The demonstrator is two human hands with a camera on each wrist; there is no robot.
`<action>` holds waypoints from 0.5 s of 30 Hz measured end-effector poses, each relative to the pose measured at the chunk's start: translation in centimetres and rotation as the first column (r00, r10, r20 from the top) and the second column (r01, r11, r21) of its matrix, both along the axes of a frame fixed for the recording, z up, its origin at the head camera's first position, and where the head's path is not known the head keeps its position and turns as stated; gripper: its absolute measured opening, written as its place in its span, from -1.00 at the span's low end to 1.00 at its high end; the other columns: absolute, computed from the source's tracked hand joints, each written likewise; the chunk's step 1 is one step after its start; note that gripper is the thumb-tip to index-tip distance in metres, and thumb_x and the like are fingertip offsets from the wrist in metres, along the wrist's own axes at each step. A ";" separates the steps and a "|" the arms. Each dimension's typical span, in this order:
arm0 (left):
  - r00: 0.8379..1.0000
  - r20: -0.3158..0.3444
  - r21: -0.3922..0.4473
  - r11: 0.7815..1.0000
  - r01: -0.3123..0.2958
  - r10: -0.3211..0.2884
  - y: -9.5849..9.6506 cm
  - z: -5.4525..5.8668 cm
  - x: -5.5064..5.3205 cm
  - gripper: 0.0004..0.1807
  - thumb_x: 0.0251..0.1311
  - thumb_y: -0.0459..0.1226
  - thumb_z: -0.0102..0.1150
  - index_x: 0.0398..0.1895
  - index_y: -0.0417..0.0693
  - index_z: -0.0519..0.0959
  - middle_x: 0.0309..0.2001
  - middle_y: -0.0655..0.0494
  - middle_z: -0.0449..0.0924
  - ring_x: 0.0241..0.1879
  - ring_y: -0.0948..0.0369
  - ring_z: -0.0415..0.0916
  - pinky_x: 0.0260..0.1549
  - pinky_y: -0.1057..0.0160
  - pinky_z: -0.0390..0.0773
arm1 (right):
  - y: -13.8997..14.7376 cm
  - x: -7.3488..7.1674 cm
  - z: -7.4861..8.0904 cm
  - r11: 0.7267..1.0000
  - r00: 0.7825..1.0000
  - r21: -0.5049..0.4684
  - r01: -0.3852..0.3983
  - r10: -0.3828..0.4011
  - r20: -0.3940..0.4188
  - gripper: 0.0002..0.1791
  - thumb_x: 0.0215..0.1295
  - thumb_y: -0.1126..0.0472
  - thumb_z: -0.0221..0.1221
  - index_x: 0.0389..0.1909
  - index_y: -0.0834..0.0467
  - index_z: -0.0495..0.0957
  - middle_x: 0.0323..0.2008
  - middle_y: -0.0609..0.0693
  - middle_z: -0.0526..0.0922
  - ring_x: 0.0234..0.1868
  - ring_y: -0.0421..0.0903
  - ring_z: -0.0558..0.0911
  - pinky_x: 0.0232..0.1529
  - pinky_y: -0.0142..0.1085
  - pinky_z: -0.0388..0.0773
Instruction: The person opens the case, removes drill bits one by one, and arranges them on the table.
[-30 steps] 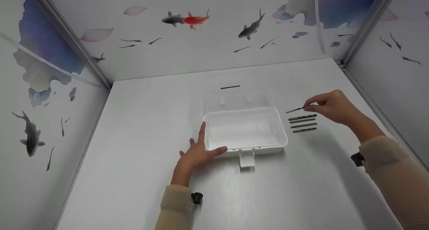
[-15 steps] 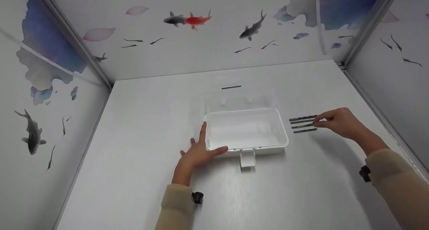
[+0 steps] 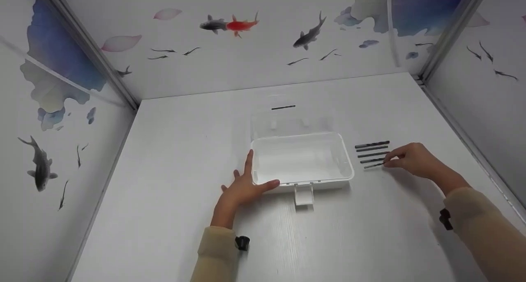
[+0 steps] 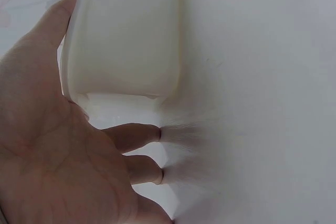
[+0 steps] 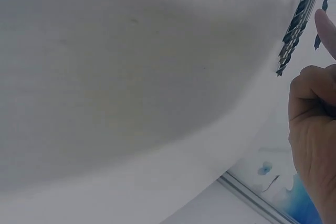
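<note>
An open white plastic box lies in the middle of the table, its see-through lid folded back. My left hand spreads over the box's front left corner, thumb along the front rim and index finger along the left side. In the left wrist view its other fingertips rest on the table beside the box. To the right of the box, my right hand pinches the end of a thin drill bit at the near end of a row of dark drill bits. The right wrist view shows the right hand only partly.
Another thin drill bit is seen in the region of the folded-back lid. A white latch hangs at the box's front. Patterned panels wall in the white table at the back and sides.
My right hand has come nearer along the row, bringing the pinched drill bit from its far end to its near end. The left hand stays at the box corner.
</note>
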State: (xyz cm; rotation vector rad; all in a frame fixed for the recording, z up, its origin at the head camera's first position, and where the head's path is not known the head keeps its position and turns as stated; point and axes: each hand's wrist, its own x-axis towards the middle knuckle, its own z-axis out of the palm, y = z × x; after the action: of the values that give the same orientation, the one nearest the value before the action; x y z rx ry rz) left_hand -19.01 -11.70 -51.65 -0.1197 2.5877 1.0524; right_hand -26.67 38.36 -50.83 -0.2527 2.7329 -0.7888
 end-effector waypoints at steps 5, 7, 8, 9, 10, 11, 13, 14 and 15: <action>1.000 -0.004 0.009 1.000 -0.002 0.002 0.0 -0.1 0.1 0.46 -0.07 0.57 0.33 0.73 0.57 -0.42 0.65 -0.15 0.25 0.75 -0.23 -0.31 0.48 -0.64 -0.37 | -0.3 -0.1 -0.2 1.000 1.000 0.002 0.011 -0.011 0.015 -0.77 0.36 0.11 0.43 -0.05 0.10 0.85 0.00 0.15 0.80 -0.15 -0.05 0.51 -0.34 -0.34 0.45; 1.000 -0.003 0.007 1.000 -0.003 0.003 0.0 -0.1 0.1 0.46 -0.07 0.58 0.33 0.73 0.57 -0.42 0.65 -0.14 0.25 0.75 -0.22 -0.31 0.49 -0.64 -0.38 | -0.3 -0.1 -0.4 1.000 1.000 0.002 0.016 -0.016 0.022 -0.77 0.36 0.12 0.42 -0.04 0.12 0.85 0.00 0.15 0.80 -0.16 -0.05 0.50 -0.35 -0.35 0.45; 1.000 -0.001 0.004 1.000 -0.002 0.002 0.0 -0.1 0.1 0.46 -0.07 0.58 0.32 0.73 0.58 -0.43 0.65 -0.15 0.25 0.75 -0.22 -0.31 0.49 -0.64 -0.37 | -0.3 -0.1 -0.4 1.000 1.000 0.002 0.016 -0.016 0.025 -0.77 0.37 0.12 0.42 -0.04 0.12 0.85 0.01 0.17 0.79 -0.15 -0.04 0.49 -0.35 -0.35 0.44; 1.000 0.000 0.001 1.000 -0.002 0.002 0.0 -0.1 0.1 0.46 -0.07 0.58 0.32 0.73 0.59 -0.43 0.65 -0.16 0.24 0.75 -0.22 -0.30 0.49 -0.64 -0.37 | -0.3 -0.2 -0.5 1.000 0.999 0.003 0.018 -0.018 0.028 -0.76 0.37 0.12 0.42 -0.04 0.12 0.85 0.03 0.19 0.79 -0.14 -0.04 0.49 -0.33 -0.35 0.45; 1.000 0.002 -0.001 1.000 -0.001 0.001 0.0 -0.1 0.1 0.46 -0.07 0.59 0.31 0.72 0.60 -0.44 0.65 -0.16 0.24 0.75 -0.22 -0.30 0.49 -0.64 -0.37 | -0.3 -0.2 -0.5 1.000 0.999 0.004 0.019 -0.020 0.031 -0.76 0.38 0.11 0.41 -0.04 0.12 0.85 0.06 0.21 0.78 -0.13 -0.03 0.49 -0.33 -0.35 0.45; 1.000 0.003 -0.002 1.000 -0.001 0.001 0.0 -0.1 0.1 0.46 -0.07 0.59 0.32 0.72 0.60 -0.44 0.65 -0.17 0.24 0.75 -0.22 -0.30 0.48 -0.64 -0.38 | -0.3 -0.2 -0.6 1.000 0.999 0.006 0.019 -0.019 0.034 -0.77 0.38 0.11 0.41 -0.04 0.12 0.85 0.08 0.24 0.77 -0.12 -0.02 0.49 -0.32 -0.35 0.45; 1.000 0.005 -0.003 1.000 -0.001 0.001 0.0 -0.1 0.1 0.46 -0.07 0.59 0.31 0.72 0.61 -0.44 0.64 -0.17 0.25 0.75 -0.22 -0.30 0.49 -0.64 -0.38 | -0.3 -0.2 -0.6 1.000 0.999 0.015 0.012 -0.013 0.035 -0.78 0.39 0.10 0.40 -0.06 0.11 0.85 0.12 0.28 0.75 -0.09 0.00 0.51 -0.29 -0.34 0.46; 1.000 0.005 -0.001 1.000 -0.002 0.002 0.0 0.0 0.1 0.45 -0.07 0.59 0.31 0.72 0.62 -0.44 0.64 -0.16 0.25 0.75 -0.21 -0.31 0.49 -0.64 -0.38 | -0.4 -0.2 -0.6 1.000 0.999 0.019 0.009 -0.010 0.034 -0.78 0.39 0.10 0.39 -0.06 0.10 0.85 0.13 0.29 0.75 -0.08 0.01 0.52 -0.27 -0.33 0.47; 1.000 0.005 0.000 1.000 -0.003 0.003 0.0 0.0 0.2 0.45 -0.07 0.59 0.32 0.72 0.62 -0.44 0.64 -0.16 0.26 0.76 -0.21 -0.31 0.49 -0.64 -0.39 | -0.4 -0.2 -0.6 1.000 0.999 0.023 0.007 -0.008 0.034 -0.78 0.39 0.10 0.39 -0.06 0.10 0.85 0.14 0.30 0.74 -0.07 0.02 0.52 -0.26 -0.32 0.48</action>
State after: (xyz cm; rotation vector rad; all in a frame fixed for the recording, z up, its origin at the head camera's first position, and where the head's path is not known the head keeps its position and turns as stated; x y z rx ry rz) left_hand -18.85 -11.70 -51.66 -0.1267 2.5835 1.0524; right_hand -26.86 37.94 -51.45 -0.2221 2.7108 -0.7563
